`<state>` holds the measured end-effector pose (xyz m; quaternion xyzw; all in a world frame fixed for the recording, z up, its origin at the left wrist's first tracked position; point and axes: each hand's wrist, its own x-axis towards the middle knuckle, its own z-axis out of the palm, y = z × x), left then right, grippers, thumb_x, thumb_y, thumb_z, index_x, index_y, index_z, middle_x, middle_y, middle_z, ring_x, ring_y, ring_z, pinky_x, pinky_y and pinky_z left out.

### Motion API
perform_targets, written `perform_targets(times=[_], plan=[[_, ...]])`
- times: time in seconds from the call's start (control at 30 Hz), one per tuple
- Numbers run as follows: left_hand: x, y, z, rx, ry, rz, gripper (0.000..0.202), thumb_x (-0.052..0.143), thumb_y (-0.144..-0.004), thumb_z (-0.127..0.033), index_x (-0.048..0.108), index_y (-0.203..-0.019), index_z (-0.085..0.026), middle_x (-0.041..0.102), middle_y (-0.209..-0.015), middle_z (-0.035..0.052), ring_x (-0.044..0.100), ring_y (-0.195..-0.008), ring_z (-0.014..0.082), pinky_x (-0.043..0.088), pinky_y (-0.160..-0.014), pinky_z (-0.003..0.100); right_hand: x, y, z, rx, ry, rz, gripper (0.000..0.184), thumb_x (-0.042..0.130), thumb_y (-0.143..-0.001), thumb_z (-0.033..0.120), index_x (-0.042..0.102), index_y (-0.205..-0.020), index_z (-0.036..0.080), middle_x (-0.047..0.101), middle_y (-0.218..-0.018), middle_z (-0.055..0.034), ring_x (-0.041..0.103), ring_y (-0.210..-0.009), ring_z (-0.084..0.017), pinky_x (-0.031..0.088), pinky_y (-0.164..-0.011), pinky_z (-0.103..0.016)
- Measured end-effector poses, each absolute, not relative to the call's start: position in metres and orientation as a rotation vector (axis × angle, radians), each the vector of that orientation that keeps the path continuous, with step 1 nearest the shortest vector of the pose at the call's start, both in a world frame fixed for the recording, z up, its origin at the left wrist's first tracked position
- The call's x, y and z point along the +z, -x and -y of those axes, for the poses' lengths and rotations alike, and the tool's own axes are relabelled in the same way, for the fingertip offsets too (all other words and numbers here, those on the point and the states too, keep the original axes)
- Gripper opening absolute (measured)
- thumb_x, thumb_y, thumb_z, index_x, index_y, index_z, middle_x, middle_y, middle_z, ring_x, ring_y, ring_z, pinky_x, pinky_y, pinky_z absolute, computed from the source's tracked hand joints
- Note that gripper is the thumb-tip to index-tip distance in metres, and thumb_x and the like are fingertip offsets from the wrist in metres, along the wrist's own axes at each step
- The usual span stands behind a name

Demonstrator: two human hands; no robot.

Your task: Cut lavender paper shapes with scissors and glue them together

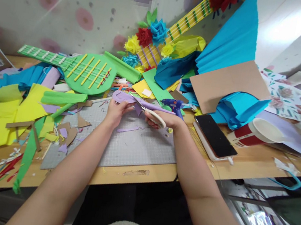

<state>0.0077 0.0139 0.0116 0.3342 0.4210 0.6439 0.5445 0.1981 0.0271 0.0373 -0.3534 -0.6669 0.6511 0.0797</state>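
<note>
Purple paper pinched in left fingers, scissors in right fingers

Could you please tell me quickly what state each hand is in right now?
Left hand: closed, pinching purple paper.
Right hand: closed, holding white-handled scissors at the paper.

Before you on the wooden table lies the grey cutting mat, under the white-handled metal scissors; behind it to your left, the green guitar-shaped model; right of the mat, the black rectangular phone, then the red-and-white cup.
</note>
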Motion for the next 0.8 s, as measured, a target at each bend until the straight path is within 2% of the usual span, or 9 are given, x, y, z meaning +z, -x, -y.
perform_targets(times=[0.2, 0.5, 0.8], plan=[[0.0107, -0.0061, -0.0142, 1.519, -0.805, -0.995, 0.046, 0.061, -0.061, -0.012, 0.052, -0.106, -0.018, 0.068, -0.090, 0.0050, 0.067, -0.075, 0.0175, 0.054, -0.059, 0.022, 0.0383, -0.1979, -0.0272, 1.964, 1.061, 1.990, 0.044, 0.047, -0.077, 0.060, 0.045, -0.067, 0.017, 0.036, -0.051, 0.0058, 0.034, -0.041, -0.004, 0.028, -0.036, -0.018], [0.0108, -0.0058, -0.0144, 1.514, -0.779, -0.984, 0.032, 0.061, -0.060, -0.012, 0.055, -0.092, -0.015, 0.067, -0.086, 0.0051, 0.067, -0.074, 0.0177, 0.053, -0.056, 0.021, 0.0416, -0.1990, -0.0269, 1.960, 1.116, 1.953, 0.043, 0.050, -0.076, 0.058, 0.043, -0.067, 0.017, 0.034, -0.050, 0.0073, 0.033, -0.039, -0.003, 0.026, -0.035, -0.017], [0.0089, -0.0036, -0.0147, 1.505, -0.757, -0.978, 0.027, 0.061, -0.061, -0.013, 0.055, -0.087, -0.015, 0.067, -0.086, 0.0057, 0.067, -0.077, 0.0185, 0.054, -0.061, 0.024, 0.0399, -0.1984, -0.0286, 1.833, 1.194, 2.022, 0.042, 0.055, -0.074, 0.055, 0.040, -0.064, 0.017, 0.035, -0.049, 0.0071, 0.034, -0.038, -0.003, 0.028, -0.035, -0.018]])
